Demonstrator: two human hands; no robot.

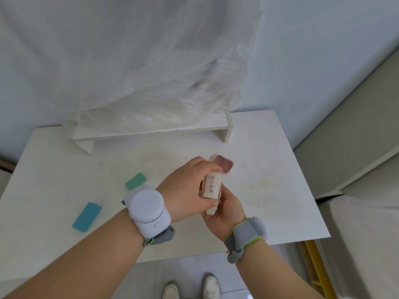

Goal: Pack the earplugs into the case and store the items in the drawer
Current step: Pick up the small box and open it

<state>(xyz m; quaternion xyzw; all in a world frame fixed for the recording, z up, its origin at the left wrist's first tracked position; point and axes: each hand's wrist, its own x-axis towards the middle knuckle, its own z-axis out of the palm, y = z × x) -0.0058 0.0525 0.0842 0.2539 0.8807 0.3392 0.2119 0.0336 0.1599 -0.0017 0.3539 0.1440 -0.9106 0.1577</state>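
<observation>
A small beige box point(212, 186) with printed icons on one side is held above the white table point(269, 169), between both hands. My left hand point(190, 184) grips it from the top and left. My right hand point(226, 210) holds it from below, at its lower end. Just behind the hands a pink, rounded square case point(224, 166) lies on the table. Whether the box is open or what it holds is hidden by my fingers.
A green flat pad point(136, 181) and a blue flat pad point(87, 216) lie on the table's left part. A low white shelf riser point(151, 130) stands at the back under draped clear plastic sheeting point(162, 67). Grey furniture point(356, 234) stands at the right.
</observation>
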